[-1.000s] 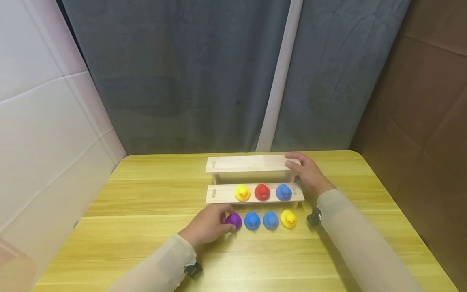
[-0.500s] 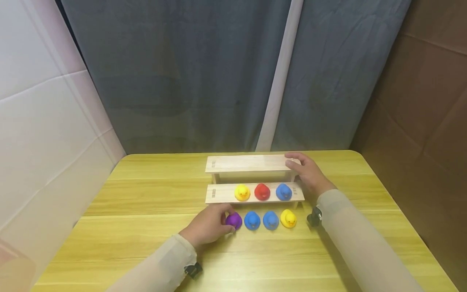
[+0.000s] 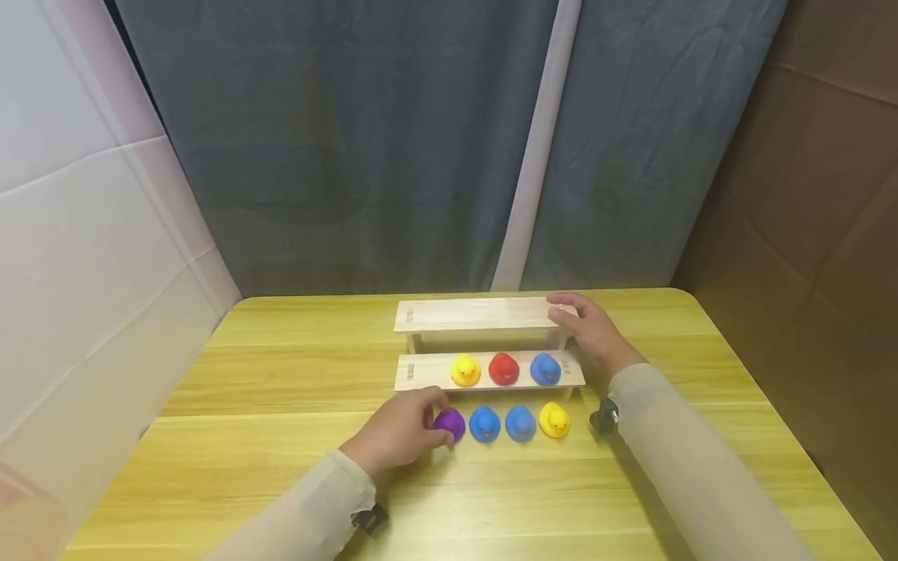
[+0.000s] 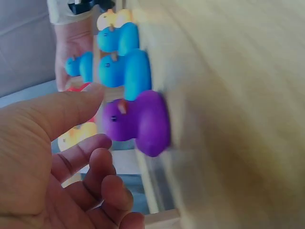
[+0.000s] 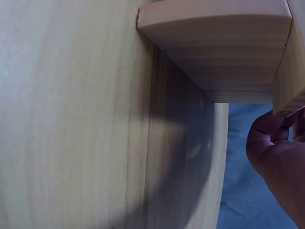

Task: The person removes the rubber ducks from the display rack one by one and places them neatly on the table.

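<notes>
My left hand [image 3: 403,428] is beside a purple rubber duck [image 3: 450,424] that sits at the left end of a front row on the table. In the left wrist view, thumb and loosely bent fingers stand apart at the head of the purple duck [image 4: 138,121]. My right hand [image 3: 592,331] grips the right end of the raised back wooden stand [image 3: 477,315]. The right wrist view has bent fingers [image 5: 267,136] at that stand's board edge. Blue ducks [image 3: 485,424] and a yellow duck [image 3: 555,420] continue the front row.
On the lower wooden stand [image 3: 428,374] sit a yellow duck [image 3: 465,370], a red duck [image 3: 503,368] and a blue duck [image 3: 545,369]. The table [image 3: 281,436] ends at a grey curtain [image 3: 316,156], with a white cloth left and a brown one right.
My left hand has shifted very slightly to the left beside the purple duck. The right hand, the stands and the ducks stay in place.
</notes>
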A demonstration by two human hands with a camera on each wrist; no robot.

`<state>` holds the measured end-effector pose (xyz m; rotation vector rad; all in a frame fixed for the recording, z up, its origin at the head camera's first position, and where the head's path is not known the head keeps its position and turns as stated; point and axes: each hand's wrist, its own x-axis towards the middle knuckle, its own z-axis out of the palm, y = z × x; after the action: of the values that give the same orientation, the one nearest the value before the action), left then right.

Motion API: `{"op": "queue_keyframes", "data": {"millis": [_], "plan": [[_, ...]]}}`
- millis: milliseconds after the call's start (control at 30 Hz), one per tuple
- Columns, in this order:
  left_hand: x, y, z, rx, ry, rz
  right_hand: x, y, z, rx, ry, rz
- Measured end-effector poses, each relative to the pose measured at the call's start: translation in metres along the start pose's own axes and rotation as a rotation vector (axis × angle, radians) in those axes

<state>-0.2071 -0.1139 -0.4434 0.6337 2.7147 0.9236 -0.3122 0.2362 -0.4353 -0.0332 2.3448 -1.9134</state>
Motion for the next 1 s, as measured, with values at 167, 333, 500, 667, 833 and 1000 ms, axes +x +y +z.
{"op": "queue_keyframes", "data": {"millis": [167,333,500,667,833,1000], "plan": [[0.0,0.008,-0.007,-0.016,0.057,0.006,0.001,0.001,0.001,0.012,-0.005,-0.01],[0.003,0.017,-0.014,-0.04,0.096,-0.027,0.002,0.002,0.001,0.014,-0.003,-0.01],[0.01,0.021,-0.02,-0.042,0.138,-0.024,0.003,0.003,0.0,0.005,0.0,-0.013],[0.019,0.022,-0.022,-0.038,0.154,-0.025,0.002,0.003,0.0,0.016,-0.002,-0.005],[0.028,0.023,-0.024,-0.028,0.154,-0.027,0.001,0.001,0.001,0.024,0.001,-0.009],[0.036,0.024,-0.024,-0.012,0.147,-0.012,0.002,0.003,0.0,0.005,0.005,-0.021]]}}
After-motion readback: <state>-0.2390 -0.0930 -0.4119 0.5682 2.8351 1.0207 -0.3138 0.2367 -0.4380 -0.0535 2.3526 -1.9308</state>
